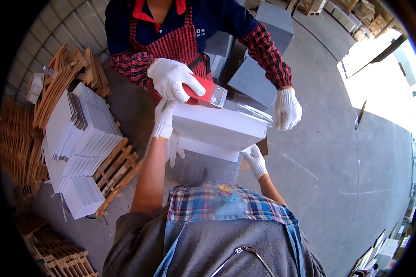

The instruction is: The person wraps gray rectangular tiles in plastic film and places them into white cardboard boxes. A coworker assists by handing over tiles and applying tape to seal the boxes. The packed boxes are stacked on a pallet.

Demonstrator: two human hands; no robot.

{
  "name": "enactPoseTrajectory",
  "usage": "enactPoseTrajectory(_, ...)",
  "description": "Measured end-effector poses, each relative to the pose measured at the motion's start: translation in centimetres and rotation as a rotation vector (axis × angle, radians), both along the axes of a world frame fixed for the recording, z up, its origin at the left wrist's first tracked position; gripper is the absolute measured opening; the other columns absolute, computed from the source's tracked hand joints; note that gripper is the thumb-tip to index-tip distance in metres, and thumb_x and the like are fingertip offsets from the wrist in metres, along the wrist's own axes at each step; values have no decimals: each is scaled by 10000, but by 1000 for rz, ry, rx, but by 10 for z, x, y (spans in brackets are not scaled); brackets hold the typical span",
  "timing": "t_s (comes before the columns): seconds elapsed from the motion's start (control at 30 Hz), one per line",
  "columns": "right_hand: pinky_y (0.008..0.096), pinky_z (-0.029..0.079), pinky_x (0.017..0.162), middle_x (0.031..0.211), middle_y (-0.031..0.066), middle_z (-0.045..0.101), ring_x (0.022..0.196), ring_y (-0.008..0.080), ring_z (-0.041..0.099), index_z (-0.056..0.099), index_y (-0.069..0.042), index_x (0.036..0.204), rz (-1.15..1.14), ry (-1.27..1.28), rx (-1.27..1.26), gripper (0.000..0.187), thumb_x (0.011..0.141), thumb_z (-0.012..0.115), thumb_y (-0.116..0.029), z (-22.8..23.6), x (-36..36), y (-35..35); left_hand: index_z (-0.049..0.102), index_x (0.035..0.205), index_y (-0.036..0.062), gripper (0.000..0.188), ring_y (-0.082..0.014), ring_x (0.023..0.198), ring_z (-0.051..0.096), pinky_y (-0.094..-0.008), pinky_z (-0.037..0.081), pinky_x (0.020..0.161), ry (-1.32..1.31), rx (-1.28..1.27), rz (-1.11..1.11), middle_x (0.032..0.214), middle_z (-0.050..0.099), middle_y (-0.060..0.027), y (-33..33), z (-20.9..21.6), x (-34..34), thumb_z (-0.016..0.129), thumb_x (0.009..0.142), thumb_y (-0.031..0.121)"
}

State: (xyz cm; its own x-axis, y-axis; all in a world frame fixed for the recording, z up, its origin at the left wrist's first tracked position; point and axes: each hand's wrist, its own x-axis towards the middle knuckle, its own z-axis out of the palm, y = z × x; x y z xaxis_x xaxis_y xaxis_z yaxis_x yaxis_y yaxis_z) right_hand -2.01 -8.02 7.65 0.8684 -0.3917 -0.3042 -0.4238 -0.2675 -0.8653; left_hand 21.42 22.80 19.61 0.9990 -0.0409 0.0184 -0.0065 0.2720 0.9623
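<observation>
A long white box-shaped package lies across a grey support in front of me. My left hand, in a white knit glove, holds its left end with the fingers pressed together; the fingertips are partly hidden beside the co-worker's hand. My right hand, gloved too, grips its lower right corner, the thumb side against the package. Across the package, a co-worker's gloved hand holds a red tool with a metal end over the far edge. Clear film runs from near the tool toward the right end.
The co-worker's other gloved hand hangs at the package's right end. A white glove lies by my left forearm. White slabs stand on a wooden pallet at left. Behind the package are dark grey boxes.
</observation>
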Motion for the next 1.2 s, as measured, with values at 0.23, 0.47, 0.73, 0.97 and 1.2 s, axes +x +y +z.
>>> enactPoseTrajectory(0.23,295,489,937,1199,61,665,1080,141,612,547,4,1356,6,86,112,537,927,728,-264,-7,-10,-4,662,1180,6,294,-84,892,570,-253,465,805,24,33,8,1002,652,-6,1,5,-7,641,974,214)
enactPoseTrajectory(0.47,310,492,932,1147,103,677,1057,165,621,600,-16,1310,-105,-83,156,505,914,723,-303,-11,-9,4,668,1173,1,301,-79,907,572,-253,465,818,15,30,17,1012,653,-4,3,-2,-6,648,970,223)
enactPoseTrajectory(0.73,350,433,1077,1418,141,554,1273,223,543,466,-8,1475,-333,-422,252,601,930,699,-109,89,0,16,666,1166,-8,297,-78,913,555,-249,452,839,-9,43,12,1012,648,0,6,-5,-5,634,976,218)
enactPoseTrajectory(0.97,396,390,1135,1491,151,457,1352,258,481,304,-34,1550,-137,-428,201,878,822,791,-91,107,29,-1,660,1169,-30,334,-104,944,568,-260,454,866,-19,56,74,1053,664,-25,-9,-17,-1,584,1004,250)
enactPoseTrajectory(1.2,379,442,1087,1482,162,461,1314,265,505,253,-73,1572,14,-508,65,1075,718,892,-205,102,55,-28,662,1139,-37,340,-102,942,554,-275,456,876,-100,168,174,1015,648,-21,-20,-65,6,549,1030,264)
